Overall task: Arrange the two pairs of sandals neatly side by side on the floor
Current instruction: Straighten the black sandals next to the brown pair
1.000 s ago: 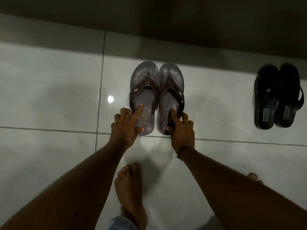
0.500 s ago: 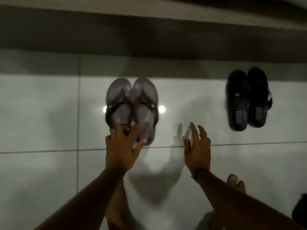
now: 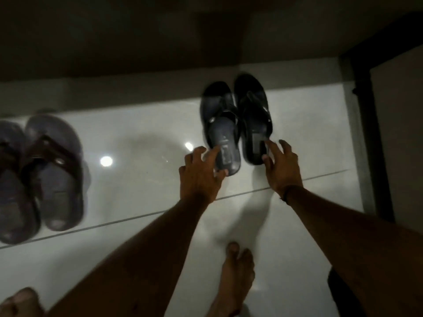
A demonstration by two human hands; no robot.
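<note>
A black pair of sandals lies on the white tiled floor, toes toward the wall. My left hand (image 3: 199, 177) pinches the heel of the left black sandal (image 3: 219, 124), index finger on top and thumb under its rim. My right hand (image 3: 281, 170) has its fingers spread, with index and thumb touching the heel of the right black sandal (image 3: 254, 110). The grey pair with brown straps sits at the far left: one sandal (image 3: 57, 175) is fully in view, the other (image 3: 13, 191) is cut by the frame edge. A wide strip of floor separates the two pairs.
A dark wall base runs along the back, just beyond the sandals' toes. A dark door frame (image 3: 366, 133) stands upright at the right. My bare feet (image 3: 238, 275) (image 3: 18, 303) are on the tiles below my arms. Ceiling lights reflect on the glossy floor.
Both hands have let go of the grey pair and moved right to the heels of the black pair. The view has swung right, so the grey pair now sits at the left edge.
</note>
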